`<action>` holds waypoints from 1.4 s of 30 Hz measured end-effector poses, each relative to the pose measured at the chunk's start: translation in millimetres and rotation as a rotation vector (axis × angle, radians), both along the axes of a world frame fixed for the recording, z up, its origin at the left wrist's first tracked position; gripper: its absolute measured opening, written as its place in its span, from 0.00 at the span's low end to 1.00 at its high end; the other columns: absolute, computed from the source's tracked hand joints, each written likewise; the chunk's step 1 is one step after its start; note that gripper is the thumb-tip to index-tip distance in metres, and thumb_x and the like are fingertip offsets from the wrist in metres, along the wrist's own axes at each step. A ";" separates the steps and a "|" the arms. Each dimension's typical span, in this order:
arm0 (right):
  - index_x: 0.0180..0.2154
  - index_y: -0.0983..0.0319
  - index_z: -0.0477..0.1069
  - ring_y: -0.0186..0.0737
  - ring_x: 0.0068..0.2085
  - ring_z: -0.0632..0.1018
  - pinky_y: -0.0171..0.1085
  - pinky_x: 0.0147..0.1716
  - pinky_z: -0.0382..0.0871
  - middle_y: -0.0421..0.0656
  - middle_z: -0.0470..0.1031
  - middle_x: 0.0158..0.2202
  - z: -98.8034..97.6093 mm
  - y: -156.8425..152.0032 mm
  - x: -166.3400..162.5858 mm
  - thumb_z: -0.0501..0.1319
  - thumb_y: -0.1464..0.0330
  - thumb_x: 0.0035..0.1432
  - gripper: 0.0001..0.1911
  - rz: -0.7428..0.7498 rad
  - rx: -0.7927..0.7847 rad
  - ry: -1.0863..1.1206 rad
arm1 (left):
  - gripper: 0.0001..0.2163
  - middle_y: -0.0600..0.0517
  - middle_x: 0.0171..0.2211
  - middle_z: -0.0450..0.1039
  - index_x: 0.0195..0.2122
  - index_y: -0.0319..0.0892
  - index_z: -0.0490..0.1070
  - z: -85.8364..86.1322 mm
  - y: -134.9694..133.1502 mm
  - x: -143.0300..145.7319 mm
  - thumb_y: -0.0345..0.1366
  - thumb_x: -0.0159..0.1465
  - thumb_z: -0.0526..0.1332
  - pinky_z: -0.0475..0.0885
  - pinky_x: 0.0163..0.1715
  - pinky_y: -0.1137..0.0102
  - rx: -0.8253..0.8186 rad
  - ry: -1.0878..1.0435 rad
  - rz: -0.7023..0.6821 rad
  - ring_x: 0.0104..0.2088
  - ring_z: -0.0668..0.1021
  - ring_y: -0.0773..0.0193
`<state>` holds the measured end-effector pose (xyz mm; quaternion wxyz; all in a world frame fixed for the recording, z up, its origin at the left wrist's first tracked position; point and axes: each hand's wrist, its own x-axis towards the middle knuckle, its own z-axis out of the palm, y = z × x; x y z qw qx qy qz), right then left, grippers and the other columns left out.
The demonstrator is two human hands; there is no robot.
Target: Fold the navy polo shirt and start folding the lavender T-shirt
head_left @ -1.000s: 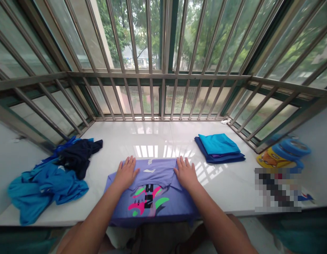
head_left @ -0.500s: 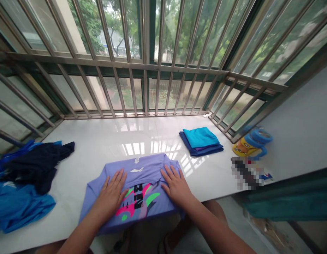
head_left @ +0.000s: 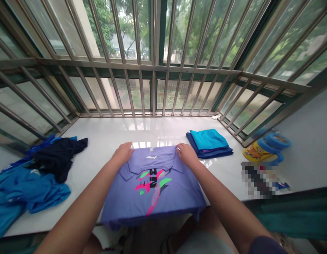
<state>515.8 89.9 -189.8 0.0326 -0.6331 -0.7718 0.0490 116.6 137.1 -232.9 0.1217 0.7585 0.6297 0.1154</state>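
Observation:
A purple T-shirt [head_left: 179, 190] with a bright pink, green and black print lies partly folded on the white ledge [head_left: 105, 132], its lower part hanging over the front edge. The top is turned down, so a small white logo shows above the neckline. At its far left corner, my left hand [head_left: 123, 154] is closed on the cloth, fingers curled over the fold. My right hand [head_left: 187, 153] pinches the far right corner in the same way. Both fingertips are partly hidden behind the fabric.
Loose blue clothes [head_left: 33, 190] and a dark navy garment [head_left: 56, 155] are heaped at the left. A folded stack topped by a turquoise cloth [head_left: 209, 138] sits at the right, near a blue and yellow bottle [head_left: 266, 146]. Metal bars [head_left: 142, 67] line the window behind.
Both hands went from lying flat on the shirt to gripping its far corners. The shirt's top edge is now straighter and its sides are drawn in. The view has shifted left.

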 end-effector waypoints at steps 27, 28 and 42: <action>0.48 0.54 0.78 0.43 0.48 0.80 0.53 0.71 0.56 0.41 0.81 0.44 -38.1 -169.4 39.1 0.60 0.81 0.63 0.19 0.439 0.351 0.146 | 0.13 0.48 0.49 0.85 0.56 0.52 0.81 -17.2 -233.3 -64.3 0.38 0.74 0.61 0.78 0.53 0.61 0.477 -0.075 -0.378 0.48 0.85 0.54; 0.50 0.53 0.78 0.44 0.50 0.81 0.52 0.69 0.60 0.42 0.82 0.46 -50.1 -184.0 42.4 0.60 0.82 0.61 0.22 0.424 0.331 0.127 | 0.14 0.48 0.51 0.85 0.58 0.52 0.80 -24.3 -247.6 -63.6 0.40 0.74 0.62 0.79 0.54 0.60 0.462 -0.055 -0.370 0.50 0.85 0.54; 0.53 0.61 0.78 0.51 0.46 0.83 0.45 0.47 0.76 0.52 0.83 0.47 -27.6 -186.6 23.4 0.55 0.67 0.72 0.16 -0.164 0.101 0.121 | 0.18 0.43 0.58 0.81 0.61 0.48 0.76 -19.3 -240.4 -29.4 0.48 0.76 0.59 0.77 0.59 0.49 0.393 -0.030 -0.186 0.57 0.82 0.46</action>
